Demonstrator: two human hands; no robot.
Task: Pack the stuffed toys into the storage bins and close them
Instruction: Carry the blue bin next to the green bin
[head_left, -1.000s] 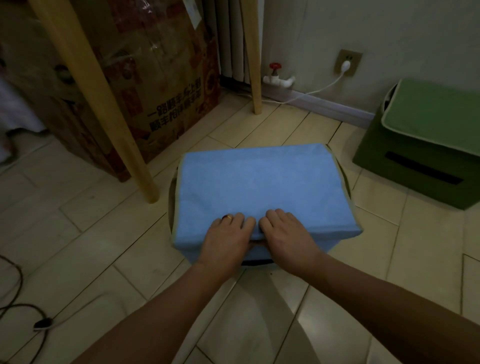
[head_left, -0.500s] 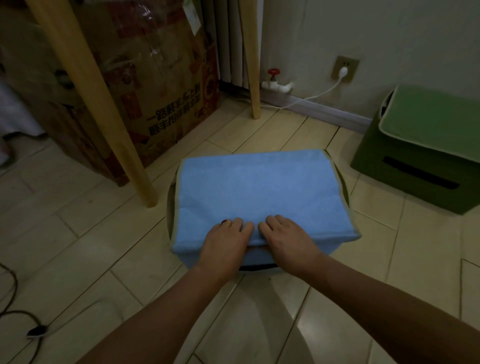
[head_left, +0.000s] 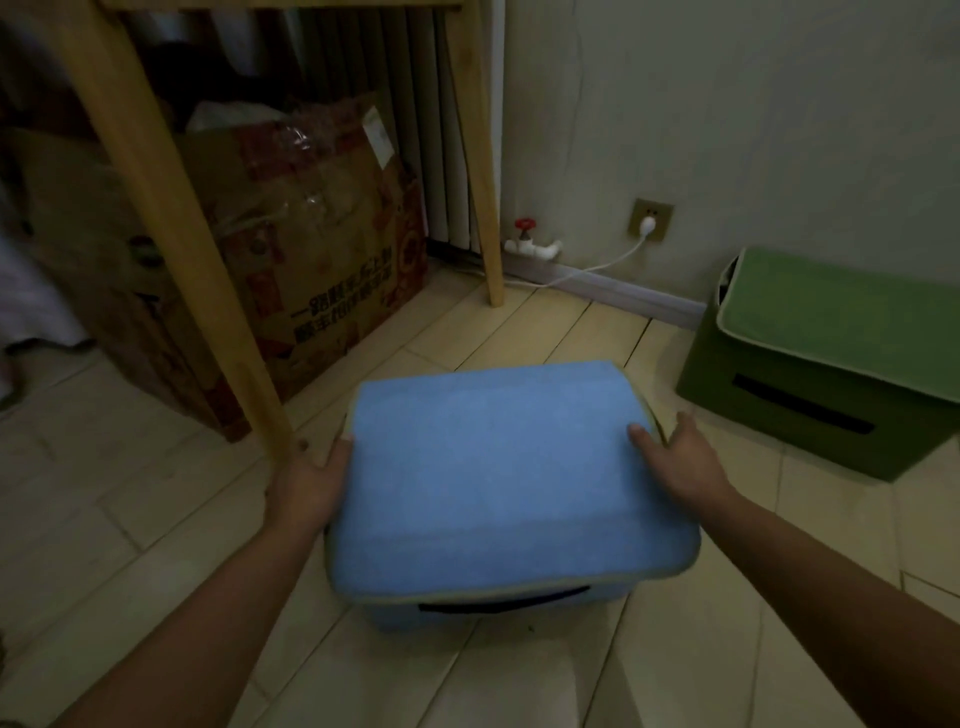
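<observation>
The blue fabric storage bin (head_left: 498, 478) stands on the tiled floor with its blue lid lying flat over it; a dark handle slot shows on its near side. No stuffed toy is visible. My left hand (head_left: 306, 488) presses against the bin's left side, thumb along the lid's edge, its fingers hidden by the bin. My right hand (head_left: 680, 457) lies against the right side, thumb resting on the lid, fingers straight beside the rim. A green storage bin (head_left: 831, 358) with its lid down stands at the right by the wall.
A wooden table leg (head_left: 171, 228) stands just left of my left hand, a second leg (head_left: 480, 171) farther back. A large cardboard box (head_left: 301, 249) sits under the table. A radiator, a red-handled valve (head_left: 524, 234) and a plugged-in wall socket (head_left: 649, 221) line the wall.
Both hands left the front middle of the lid, where they pressed side by side, and moved apart to the bin's left and right sides. The view tilted up and drew back.
</observation>
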